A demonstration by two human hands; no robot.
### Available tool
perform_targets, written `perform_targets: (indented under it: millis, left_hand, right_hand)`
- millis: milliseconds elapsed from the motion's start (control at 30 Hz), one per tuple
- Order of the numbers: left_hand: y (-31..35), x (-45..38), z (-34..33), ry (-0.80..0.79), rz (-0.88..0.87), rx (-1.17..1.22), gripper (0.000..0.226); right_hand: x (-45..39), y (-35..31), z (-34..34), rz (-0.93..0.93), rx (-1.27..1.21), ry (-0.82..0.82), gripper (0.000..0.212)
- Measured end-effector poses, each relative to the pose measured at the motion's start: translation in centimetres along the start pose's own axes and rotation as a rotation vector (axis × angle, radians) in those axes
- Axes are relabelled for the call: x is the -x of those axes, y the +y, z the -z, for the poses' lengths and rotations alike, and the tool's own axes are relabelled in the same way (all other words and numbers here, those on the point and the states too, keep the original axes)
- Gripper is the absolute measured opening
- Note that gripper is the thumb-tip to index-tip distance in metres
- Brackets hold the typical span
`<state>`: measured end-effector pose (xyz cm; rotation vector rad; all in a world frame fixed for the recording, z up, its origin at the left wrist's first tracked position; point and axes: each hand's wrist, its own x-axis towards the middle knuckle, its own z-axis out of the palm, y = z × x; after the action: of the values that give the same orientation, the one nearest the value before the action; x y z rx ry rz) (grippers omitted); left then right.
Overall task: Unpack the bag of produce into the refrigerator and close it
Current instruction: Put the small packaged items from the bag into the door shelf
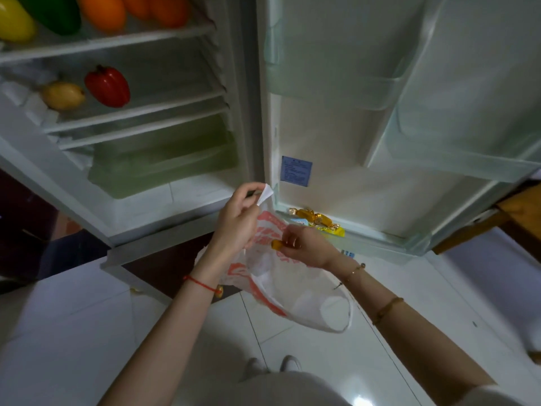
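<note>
Left hand (238, 218) pinches the bag's (292, 288) handle upward; right hand (304, 244) grips an orange item (276, 245).

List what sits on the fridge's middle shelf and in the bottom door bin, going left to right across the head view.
Yellow onion-like produce → red bell pepper on the shelf → blue label on the door's inner wall → gold-wrapped candies → yellow packet in the bottom door bin.
</note>
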<state>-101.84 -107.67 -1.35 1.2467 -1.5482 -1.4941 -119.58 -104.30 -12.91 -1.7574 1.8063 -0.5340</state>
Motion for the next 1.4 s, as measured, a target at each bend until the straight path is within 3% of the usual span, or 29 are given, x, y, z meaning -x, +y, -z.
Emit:
perform_targets:
  millis: [167, 333, 633, 833, 1033, 1400]
  left_hand:
    - [-1.3, -1.3, -1.3, 0.069, -0.015, -0.043, 0.034]
    - [-1.6, -2.2, -2.4, 0.109, 0.005, -0.024, 0.029]
    - [-2.3, -2.0, -2.8, 0.197, 0.043, 0.038, 0.021]
    - [-4.4, -2.4, -2.2, 0.291, 0.069, 0.018, 0.020]
    - [-5.9, -1.6, 0.0, 0.450, 0.051, 0.016, 0.014]
    - [-10.6, 2.7, 12.3, 0.823, 0.086, -0.229, 0.009]
  right_hand:
    - [0.5, 0.6, 4.7, 0.000, -0.061, 0.249, 0.020]
    - [-1.4, 2.7, 6.0, -0.098, 0.061, 0.426, 0.026]
    - [-4.8, 5.4, 2.9, -0.230, 0.270, 0.146, 0.024]
    - [-5.7, 5.6, 2.2, -0.223, 0.302, 0.148, 0.033]
    - [-6.3, 1.8, 1.9, 0.001, 0.165, 0.315, 0.018]
    - [-7.4, -9.0, -5.5, 0.284, -0.023, 0.258, 0.015]
